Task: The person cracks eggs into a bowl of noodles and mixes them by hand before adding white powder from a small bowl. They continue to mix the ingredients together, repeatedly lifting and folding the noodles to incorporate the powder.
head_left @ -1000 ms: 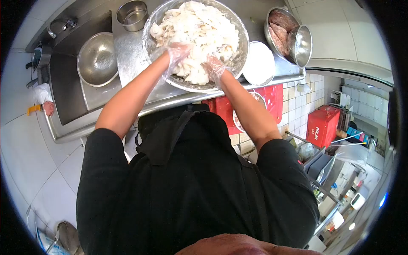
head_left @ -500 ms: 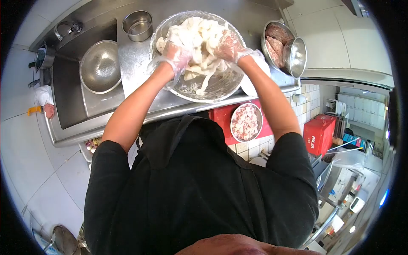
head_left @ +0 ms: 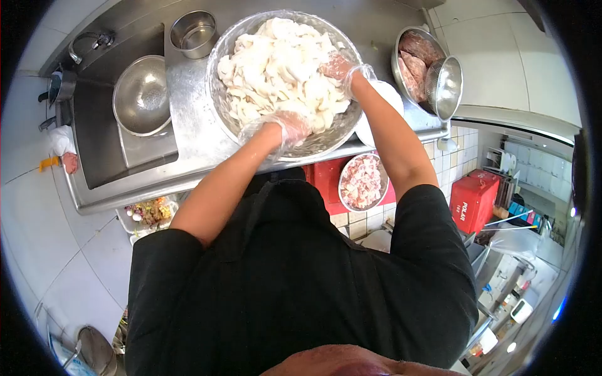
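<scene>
A large metal bowl [head_left: 221,103] on the steel counter holds a heap of pale, white-coated strips [head_left: 276,69]; what they are made of I cannot make out. My left hand [head_left: 293,127], in a clear plastic glove, reaches into the near side of the bowl, low against the heap. On the right, my gloved right hand [head_left: 338,66] presses into the side of the strips. The fingers of both hands are largely sunk among the strips, so their grip is hidden.
A sink with a metal bowl [head_left: 143,94] lies left, beside a small round pan [head_left: 193,34]. At right, a bowl of raw meat [head_left: 414,59] touches a metal strainer [head_left: 444,88]. Below the counter, cut meat fills another bowl [head_left: 362,182]. A red cooler [head_left: 475,199] stands farther right.
My left hand has moved from the far left of the heap down to the bowl's near side. The strips, lifted and stretched before, now lie in a fuller heap. The right hand stays at the right.
</scene>
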Available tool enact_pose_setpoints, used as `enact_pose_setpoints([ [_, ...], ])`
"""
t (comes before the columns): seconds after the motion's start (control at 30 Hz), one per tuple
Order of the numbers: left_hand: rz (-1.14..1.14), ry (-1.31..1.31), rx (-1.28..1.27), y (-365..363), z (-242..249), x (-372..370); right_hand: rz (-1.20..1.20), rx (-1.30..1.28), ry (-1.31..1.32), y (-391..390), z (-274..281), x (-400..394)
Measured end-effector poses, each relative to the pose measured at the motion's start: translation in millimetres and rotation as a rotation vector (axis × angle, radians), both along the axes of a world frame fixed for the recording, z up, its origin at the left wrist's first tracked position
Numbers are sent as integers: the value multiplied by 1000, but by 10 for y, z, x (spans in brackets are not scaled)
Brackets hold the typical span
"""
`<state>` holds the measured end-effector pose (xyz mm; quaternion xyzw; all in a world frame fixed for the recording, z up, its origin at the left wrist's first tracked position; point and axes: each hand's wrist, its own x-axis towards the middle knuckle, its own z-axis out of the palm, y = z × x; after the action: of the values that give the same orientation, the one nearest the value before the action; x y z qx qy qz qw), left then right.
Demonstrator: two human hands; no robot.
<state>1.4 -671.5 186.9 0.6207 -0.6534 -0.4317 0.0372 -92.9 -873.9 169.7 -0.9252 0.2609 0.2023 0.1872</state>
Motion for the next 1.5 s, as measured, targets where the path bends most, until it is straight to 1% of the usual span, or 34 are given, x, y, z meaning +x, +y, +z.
enact_pose_setpoints([
  [0.03,-64,-32,-75,-54,-185,24,-24,156,-80,-126,-237,-69],
  [0.07,-127,-67,-152,-87,-363,80,-152,324,-178,-318,-766,-276],
  [0.1,-193,-100,-228,-80,-435,117,-285,503,-287,-504,-1283,-478],
  [0.13,21,8,-162,-62,-401,134,-407,670,-395,-680,-1776,-671],
  [0.2,-44,-80,-219,-47,-400,236,-727,968,-472,60,-836,-615],
  [0.23,-78,-124,-248,-39,-397,294,-839,1081,-524,340,-564,-635],
  [0.3,21,-62,-230,-45,-439,378,-964,1218,-597,677,-286,-631],
  [0.33,118,8,-207,-46,-454,425,-1104,1281,-608,789,-238,-619],
  [0.4,335,180,-187,-35,-457,538,-1053,1227,-672,983,-158,-520],
  [0.43,400,237,-215,-36,-426,596,-1029,1199,-704,1019,-133,-458],
  [0.47,389,229,-302,-61,-401,650,-1006,1142,-861,1038,-320,-440],
  [0.5,353,185,-417,-81,-358,697,-716,694,-666,1014,-295,-351],
  [0.57,203,-20,-738,-160,-276,780,-130,-161,-224,858,-251,-159],
  [0.6,230,11,-697,-169,91,810,-168,-104,-264,821,-189,-124],
  [0.63,257,42,-656,-165,293,825,-205,-46,-304,787,-121,-87],
  [0.7,275,5,-675,-268,222,1010,-100,-163,-371,834,535,46],
  [0.73,284,-12,-684,-276,291,1049,-152,-94,-492,779,572,65],
  [0.77,251,-170,-471,-257,354,1093,-200,-24,-612,741,629,77],
  [0.8,214,-323,-253,-195,649,1124,-83,-81,-353,749,778,61],
  [0.83,171,-473,-29,-150,786,1153,34,-131,-92,792,957,36],
  [0.87,198,-574,-121,-90,489,1223,156,-177,167,844,1047,1],
  [0.93,-116,-755,-195,111,416,1149,252,-159,379,1036,1052,-113],
  [0.97,-278,-838,-230,239,384,1091,296,-123,335,1110,792,-232],
  [1.0,-116,-709,-454,325,305,1004,325,-257,379,1269,755,-265],
  [1.1,-165,-333,1,99,140,973,336,-141,244,1200,47,-366],
  [1.13,-151,-199,130,17,-27,968,285,-75,362,1190,-4,-274],
  [1.2,-214,-98,36,-162,-467,993,190,-14,45,1138,-520,-299],
  [1.23,-247,-49,-15,-210,-447,983,138,14,-113,1152,-597,-279],
  [1.27,-195,-63,110,-294,-413,991,314,-85,-54,1121,-647,-289],
  [1.33,-32,73,70,-335,-510,1076,669,-290,73,1106,-475,-211],
  [1.4,406,574,246,-265,-620,1059,406,-219,-103,1142,-444,-136],
  [1.43,583,743,292,-237,-652,1044,278,-183,-193,1160,-375,-90],
  [1.47,673,827,296,-220,-679,1034,283,-163,-60,1131,-251,-141],
  [1.5,725,872,278,-203,-654,1019,177,-107,-48,1181,-136,-123],
])
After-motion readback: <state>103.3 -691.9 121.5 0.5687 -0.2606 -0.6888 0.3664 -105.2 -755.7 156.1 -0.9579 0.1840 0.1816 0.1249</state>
